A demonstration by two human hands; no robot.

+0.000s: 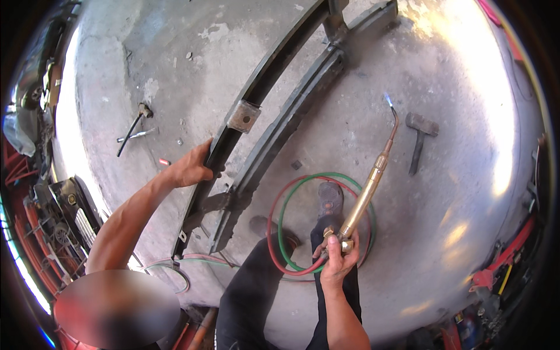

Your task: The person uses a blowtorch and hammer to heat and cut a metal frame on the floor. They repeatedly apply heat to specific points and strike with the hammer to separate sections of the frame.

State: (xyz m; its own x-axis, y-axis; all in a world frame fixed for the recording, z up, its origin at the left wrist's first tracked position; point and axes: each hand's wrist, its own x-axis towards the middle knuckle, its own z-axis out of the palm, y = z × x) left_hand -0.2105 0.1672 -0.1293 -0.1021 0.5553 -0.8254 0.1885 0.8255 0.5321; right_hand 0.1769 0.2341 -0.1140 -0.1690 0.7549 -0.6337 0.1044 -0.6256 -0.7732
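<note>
My left hand (195, 165) is closed round the near part of a curved dark metal frame (265, 81). Two long rails with crosspieces make up this frame, and a plate with a hole (244, 116) sits on one rail. A brass gas torch (367, 192) is gripped by its valve end in my right hand (338, 256). Its thin bent tip points away from me, and a small blue flame (389, 100) burns there, apart from the frame. Red and green hoses (282, 204) loop around near the torch's handle.
To the torch tip's right lies a hammer (421, 125). Another hammer (139, 121) rests left of the frame, across a thin metal tool. My shoe (330, 197) stands inside the hose loop. Car parts (73, 204) crowd the left edge; a red jack-like tool (487, 277) is at right.
</note>
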